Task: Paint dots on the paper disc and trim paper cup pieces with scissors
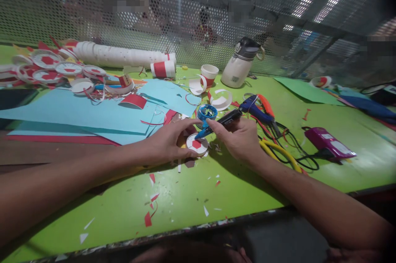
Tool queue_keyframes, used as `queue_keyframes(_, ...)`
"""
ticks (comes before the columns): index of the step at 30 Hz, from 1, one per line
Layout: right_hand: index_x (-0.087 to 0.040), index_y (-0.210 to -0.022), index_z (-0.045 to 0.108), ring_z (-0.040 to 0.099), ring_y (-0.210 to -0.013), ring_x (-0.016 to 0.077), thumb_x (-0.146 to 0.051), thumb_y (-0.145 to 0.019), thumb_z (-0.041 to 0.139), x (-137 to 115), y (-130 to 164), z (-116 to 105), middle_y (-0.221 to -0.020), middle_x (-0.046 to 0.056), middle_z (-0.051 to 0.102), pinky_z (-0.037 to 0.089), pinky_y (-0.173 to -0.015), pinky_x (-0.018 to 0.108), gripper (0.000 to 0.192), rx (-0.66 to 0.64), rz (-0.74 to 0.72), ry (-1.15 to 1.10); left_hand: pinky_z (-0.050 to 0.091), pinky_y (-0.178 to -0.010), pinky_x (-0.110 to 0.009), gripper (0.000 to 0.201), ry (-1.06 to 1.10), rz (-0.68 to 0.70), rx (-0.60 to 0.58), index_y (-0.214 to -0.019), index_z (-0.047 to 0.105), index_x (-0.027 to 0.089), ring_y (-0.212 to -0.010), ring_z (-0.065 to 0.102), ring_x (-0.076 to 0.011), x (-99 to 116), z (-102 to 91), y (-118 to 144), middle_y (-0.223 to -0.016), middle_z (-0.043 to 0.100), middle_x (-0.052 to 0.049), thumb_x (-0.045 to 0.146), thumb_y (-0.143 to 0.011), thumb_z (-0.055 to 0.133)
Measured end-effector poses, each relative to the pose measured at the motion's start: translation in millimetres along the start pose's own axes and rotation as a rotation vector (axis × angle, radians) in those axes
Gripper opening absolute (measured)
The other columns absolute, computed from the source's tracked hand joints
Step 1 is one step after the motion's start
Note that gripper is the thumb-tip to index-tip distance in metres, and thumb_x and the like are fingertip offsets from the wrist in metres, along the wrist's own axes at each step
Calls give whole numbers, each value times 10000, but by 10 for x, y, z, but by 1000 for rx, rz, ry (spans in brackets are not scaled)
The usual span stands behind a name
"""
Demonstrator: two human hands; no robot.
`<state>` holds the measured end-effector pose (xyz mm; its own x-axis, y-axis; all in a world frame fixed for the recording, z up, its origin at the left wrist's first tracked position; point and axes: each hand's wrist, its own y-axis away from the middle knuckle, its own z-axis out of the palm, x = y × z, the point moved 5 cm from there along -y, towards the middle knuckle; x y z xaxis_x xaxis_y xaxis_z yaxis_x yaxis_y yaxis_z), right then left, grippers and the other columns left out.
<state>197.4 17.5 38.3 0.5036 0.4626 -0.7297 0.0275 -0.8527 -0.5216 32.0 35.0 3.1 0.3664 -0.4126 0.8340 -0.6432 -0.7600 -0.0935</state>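
My left hand (171,141) is closed around the edge of a small round white paper disc (201,150) with a red hexagon in its middle and dark lines around it. The disc is held low at the tabletop. Between the fingers of my right hand (243,139) is a black marker (224,121) with a blue front end. Its tip meets the upper part of the disc, or hovers just over it; I cannot tell which. Right behind the disc stands a blue roll of tape (207,112).
Blue paper sheets (93,108) and a pile of similar discs (46,60) lie left. Stacked paper cups (120,54), a red-and-white cup (209,74) and a bottle (239,65) are behind. To the right lie a glue gun (258,108), yellow-handled scissors (283,153) and a purple box (329,143).
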Motion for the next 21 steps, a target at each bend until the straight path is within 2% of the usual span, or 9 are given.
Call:
queue_keyframes(3,-177,-528,561,385,-455,81,-340,-790,694,26,12,6,-493,-47,464,353,-412,223,335,-8,2,16,479,-616,-264,696,4,-3,-1,-1369,463,193,-656,625,-163,-2,4,2,-715,663,2,379,-757,737)
queue_keyframes(8,-170,-560,590,435,-484,99,-348,-804,679,36,10,20,-507,-30,501,386,-446,236,315,-39,-11,39,469,-572,-249,683,53,-29,-24,-1367,447,182,-554,593,-132,-15,25,4,-653,632,29,339,-767,734)
queue_keyframes(12,-172,-586,561,456,-486,101,-319,-814,659,-24,3,27,-510,-32,508,401,-478,244,289,-91,-38,48,465,-538,-242,674,88,-24,-34,-1348,454,195,-511,575,-107,-25,38,0,-752,658,9,362,-762,740)
queue_keyframes(16,-179,-598,527,448,-475,92,-270,-807,641,-68,12,21,-511,-41,500,388,-469,233,255,-89,-32,45,483,-571,-252,685,42,0,5,-1342,469,196,-611,619,-130,-40,21,-9,-920,680,-45,377,-744,750)
queue_keyframes(21,-184,-590,529,450,-483,94,-289,-812,639,-15,24,42,-519,-42,501,395,-472,232,269,-71,-10,44,503,-663,-285,676,-17,49,41,-1315,511,190,-767,657,-195,-35,-14,-24,-852,691,-44,351,-712,772)
